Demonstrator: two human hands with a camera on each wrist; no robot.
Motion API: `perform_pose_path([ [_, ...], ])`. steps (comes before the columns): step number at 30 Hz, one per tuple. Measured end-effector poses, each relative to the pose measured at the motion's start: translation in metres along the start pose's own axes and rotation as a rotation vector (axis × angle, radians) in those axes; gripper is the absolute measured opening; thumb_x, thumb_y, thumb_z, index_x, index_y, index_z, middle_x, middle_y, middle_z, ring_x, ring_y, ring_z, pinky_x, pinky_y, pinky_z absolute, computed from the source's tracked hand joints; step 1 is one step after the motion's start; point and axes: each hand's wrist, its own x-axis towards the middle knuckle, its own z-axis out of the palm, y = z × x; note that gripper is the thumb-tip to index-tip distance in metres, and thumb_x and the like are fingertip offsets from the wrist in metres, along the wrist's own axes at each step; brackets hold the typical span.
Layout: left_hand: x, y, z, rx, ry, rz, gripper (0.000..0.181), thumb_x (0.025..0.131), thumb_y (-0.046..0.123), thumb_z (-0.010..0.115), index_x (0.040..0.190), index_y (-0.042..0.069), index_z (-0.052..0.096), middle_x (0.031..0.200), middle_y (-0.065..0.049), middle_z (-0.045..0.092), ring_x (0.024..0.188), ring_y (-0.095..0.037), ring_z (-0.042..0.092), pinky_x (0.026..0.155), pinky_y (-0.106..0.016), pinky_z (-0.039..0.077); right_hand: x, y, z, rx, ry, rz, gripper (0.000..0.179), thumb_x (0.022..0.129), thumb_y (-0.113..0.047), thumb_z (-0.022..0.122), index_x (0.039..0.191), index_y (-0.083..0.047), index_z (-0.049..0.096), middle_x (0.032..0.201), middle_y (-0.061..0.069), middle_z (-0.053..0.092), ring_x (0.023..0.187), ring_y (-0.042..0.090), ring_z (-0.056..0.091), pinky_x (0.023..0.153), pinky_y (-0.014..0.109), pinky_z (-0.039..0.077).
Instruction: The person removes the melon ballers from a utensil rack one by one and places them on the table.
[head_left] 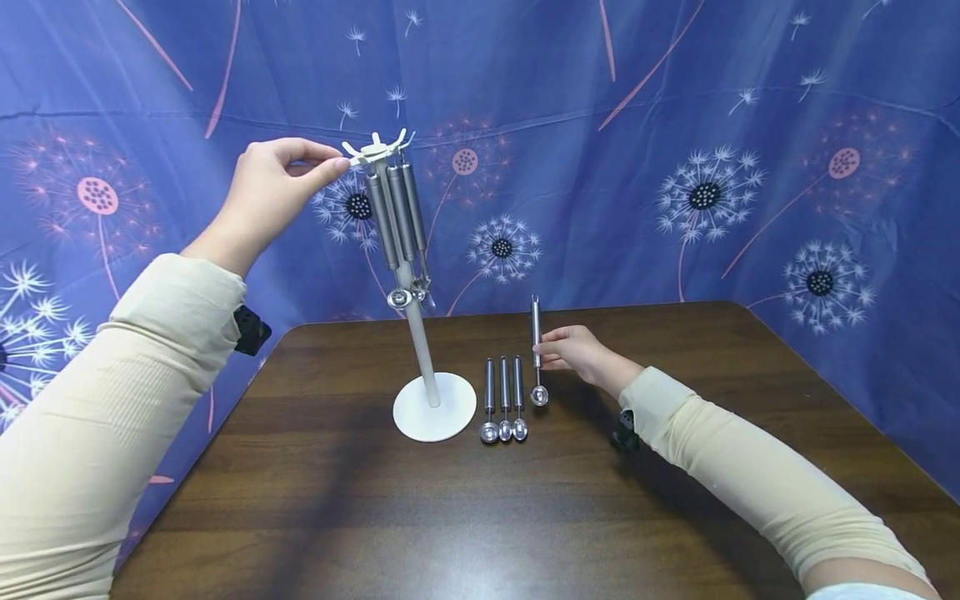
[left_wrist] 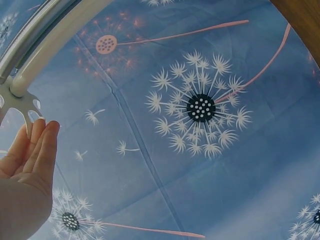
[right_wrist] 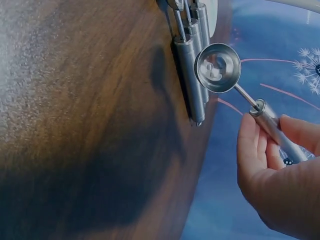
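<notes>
A white stand with a hooked top (head_left: 377, 152) rises from a round base (head_left: 450, 421). Several steel scoops (head_left: 402, 217) hang from its hooks by their handles. My left hand (head_left: 273, 187) pinches one of the hooks between thumb and fingers; the left wrist view shows those fingers (left_wrist: 46, 150) at the hook's end. With my right hand (head_left: 573, 352) I hold a melon baller (head_left: 539, 395) by its metal handle, round bowl downward, above the table. Its hollow bowl (right_wrist: 218, 67) faces the camera in the right wrist view.
Three more scoops (head_left: 504, 400) lie side by side between the stand's base and my right hand, handles pointing away. The brown wooden table (head_left: 420, 508) ends at a blue dandelion-print cloth (head_left: 585, 208) hanging behind it.
</notes>
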Motion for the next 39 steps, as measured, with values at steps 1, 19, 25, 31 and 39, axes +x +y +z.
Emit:
perform_pose_path([
  [1, 0.000, 0.000, 0.000, 0.015, 0.002, 0.004, 0.047, 0.088, 0.051, 0.065, 0.122, 0.018, 0.068, 0.120, 0.005, 0.069, 0.104, 0.001, 0.059, 0.098, -0.029, 0.045, 0.000, 0.001, -0.001, -0.007, -0.005, 0.006, 0.040, 0.093, 0.000, 0.060, 0.127, 0.016, 0.045, 0.087, 0.005, 0.061, 0.075, 0.012, 0.064, 0.094, 0.039, 0.055],
  [19, -0.001, 0.003, 0.004, 0.117, 0.032, 0.037, 0.049, 0.090, 0.053, 0.061, 0.120, 0.014, 0.068, 0.121, -0.006, 0.068, 0.093, 0.004, 0.059, 0.080, -0.019, 0.044, 0.004, 0.033, 0.007, -0.051, 0.002, 0.164, 0.023, 0.089, 0.004, 0.063, 0.107, 0.014, 0.054, 0.076, 0.007, 0.061, 0.064, 0.012, 0.062, 0.073, 0.029, 0.061],
  [25, -0.001, 0.002, 0.003, 0.130, 0.032, 0.037, 0.048, 0.091, 0.052, 0.061, 0.120, 0.014, 0.068, 0.120, -0.008, 0.069, 0.094, 0.002, 0.059, 0.080, -0.021, 0.044, 0.005, 0.039, 0.010, -0.052, -0.039, 0.227, 0.014, 0.087, 0.005, 0.065, 0.095, 0.008, 0.055, 0.071, 0.006, 0.061, 0.061, 0.012, 0.062, 0.069, 0.026, 0.061],
  [31, -0.001, 0.000, 0.003, 0.126, 0.035, 0.059, 0.047, 0.091, 0.051, 0.061, 0.119, 0.014, 0.069, 0.118, -0.006, 0.070, 0.088, 0.007, 0.057, 0.078, -0.019, 0.044, 0.006, 0.041, 0.013, -0.066, -0.038, 0.274, 0.014, 0.086, 0.005, 0.067, 0.091, 0.007, 0.054, 0.067, 0.006, 0.060, 0.056, 0.012, 0.061, 0.064, 0.024, 0.060],
  [39, 0.001, -0.003, 0.004, 0.106, 0.051, 0.077, 0.046, 0.091, 0.049, 0.063, 0.118, 0.013, 0.069, 0.109, 0.001, 0.073, 0.085, 0.009, 0.056, 0.076, -0.017, 0.043, 0.008, 0.036, 0.016, -0.143, -0.026, 0.308, 0.027, 0.085, 0.003, 0.070, 0.103, 0.011, 0.052, 0.067, 0.009, 0.058, 0.056, 0.013, 0.061, 0.064, 0.025, 0.061],
])
